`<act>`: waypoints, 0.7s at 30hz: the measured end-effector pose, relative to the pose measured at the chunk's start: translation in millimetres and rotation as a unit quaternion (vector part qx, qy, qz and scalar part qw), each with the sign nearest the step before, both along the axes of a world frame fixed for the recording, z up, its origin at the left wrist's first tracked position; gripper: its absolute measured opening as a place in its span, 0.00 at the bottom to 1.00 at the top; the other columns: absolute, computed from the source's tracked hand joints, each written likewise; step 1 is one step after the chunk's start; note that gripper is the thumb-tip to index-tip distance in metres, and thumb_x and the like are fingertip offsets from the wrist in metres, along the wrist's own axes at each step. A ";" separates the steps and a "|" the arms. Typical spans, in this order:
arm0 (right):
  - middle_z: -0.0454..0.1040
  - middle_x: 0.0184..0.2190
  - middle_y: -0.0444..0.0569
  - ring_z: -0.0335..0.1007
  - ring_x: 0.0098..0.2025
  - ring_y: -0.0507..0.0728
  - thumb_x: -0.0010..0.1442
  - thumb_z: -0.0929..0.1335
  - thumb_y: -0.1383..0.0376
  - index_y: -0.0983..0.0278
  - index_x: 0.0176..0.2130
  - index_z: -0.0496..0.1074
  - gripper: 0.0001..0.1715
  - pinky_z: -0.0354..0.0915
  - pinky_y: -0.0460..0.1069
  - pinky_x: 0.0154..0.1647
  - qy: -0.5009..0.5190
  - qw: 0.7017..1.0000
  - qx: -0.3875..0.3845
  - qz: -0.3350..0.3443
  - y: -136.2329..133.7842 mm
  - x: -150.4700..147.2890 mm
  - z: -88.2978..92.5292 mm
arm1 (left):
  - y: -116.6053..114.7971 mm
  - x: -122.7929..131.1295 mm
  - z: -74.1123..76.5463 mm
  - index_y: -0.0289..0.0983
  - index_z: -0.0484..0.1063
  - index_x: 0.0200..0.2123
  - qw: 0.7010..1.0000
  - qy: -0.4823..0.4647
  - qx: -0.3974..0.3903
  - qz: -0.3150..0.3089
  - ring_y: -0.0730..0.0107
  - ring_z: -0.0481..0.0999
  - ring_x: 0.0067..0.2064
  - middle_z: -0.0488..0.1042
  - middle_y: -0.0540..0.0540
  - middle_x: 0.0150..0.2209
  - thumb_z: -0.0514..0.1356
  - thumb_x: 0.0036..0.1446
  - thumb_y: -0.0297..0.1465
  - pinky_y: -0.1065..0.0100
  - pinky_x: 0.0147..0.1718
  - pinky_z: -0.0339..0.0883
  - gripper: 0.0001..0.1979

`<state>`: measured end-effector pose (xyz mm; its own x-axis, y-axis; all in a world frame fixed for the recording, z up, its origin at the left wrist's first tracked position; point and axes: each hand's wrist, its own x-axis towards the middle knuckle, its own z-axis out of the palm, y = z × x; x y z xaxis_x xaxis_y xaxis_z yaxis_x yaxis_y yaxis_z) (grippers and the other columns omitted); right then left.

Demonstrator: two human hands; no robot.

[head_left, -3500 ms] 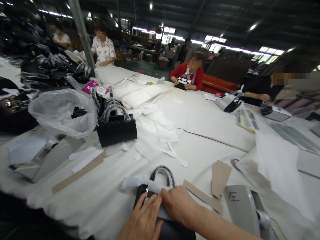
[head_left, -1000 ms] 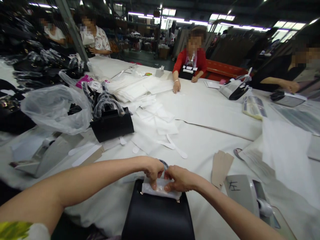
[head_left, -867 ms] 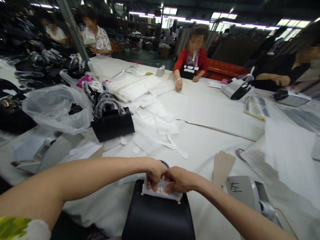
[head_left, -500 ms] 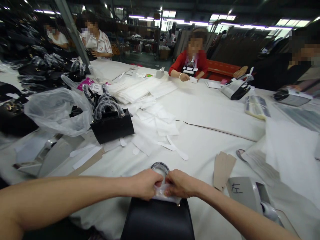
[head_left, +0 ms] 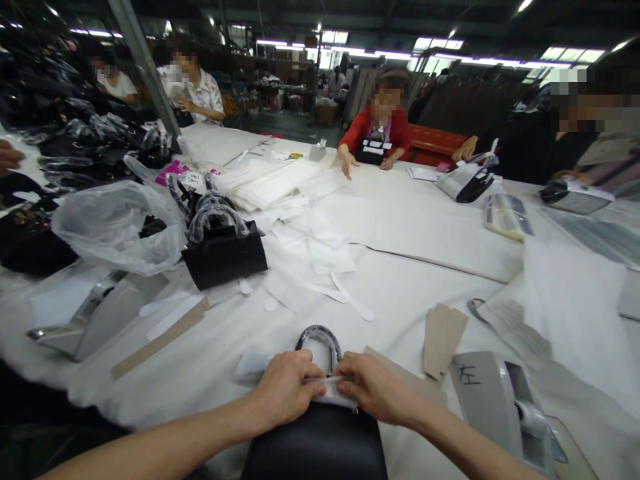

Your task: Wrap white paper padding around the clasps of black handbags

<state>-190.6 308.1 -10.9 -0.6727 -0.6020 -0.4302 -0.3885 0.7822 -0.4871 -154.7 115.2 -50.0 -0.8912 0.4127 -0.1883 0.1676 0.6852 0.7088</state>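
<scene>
A black handbag stands at the table's front edge, directly below me, its lower part cut off by the picture. Its handle, wound in clear plastic film, rises behind the top edge. Across the bag's top lies a strip of white wrapping, perhaps thin foam. My left hand pinches this strip from the left between thumb and fingers. From the right, my right hand pinches the same strip, thumb towards the other thumb. A small piece of metal shows under the right hand.
Tape dispensers stand at right and left. Beyond are another black handbag, a clear plastic bag, white sheets and brown card strips. Co-workers sit across the table; a person in red faces me.
My forearms have swung lower and my fingers have flattened along the white strip. The handle stands more exposed. The co-worker in red has lowered a white piece and spread a hand on the table.
</scene>
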 end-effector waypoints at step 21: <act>0.69 0.32 0.51 0.59 0.31 0.56 0.68 0.55 0.71 0.68 0.42 0.70 0.17 0.58 0.52 0.32 0.363 0.922 -0.069 0.117 19.7 57.2 -40.7 | 4.1 31.5 -18.2 0.38 0.70 0.41 0.929 0.316 -0.154 -0.118 0.63 0.69 0.34 0.69 0.47 0.33 0.54 0.63 0.25 0.65 0.31 0.65 0.07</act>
<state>-133.4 327.9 -51.6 -0.5981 -0.7822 0.1746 -0.8014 0.5858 -0.1210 -123.2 119.4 -68.2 -0.7554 0.6241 0.1994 0.6547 0.7305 0.1941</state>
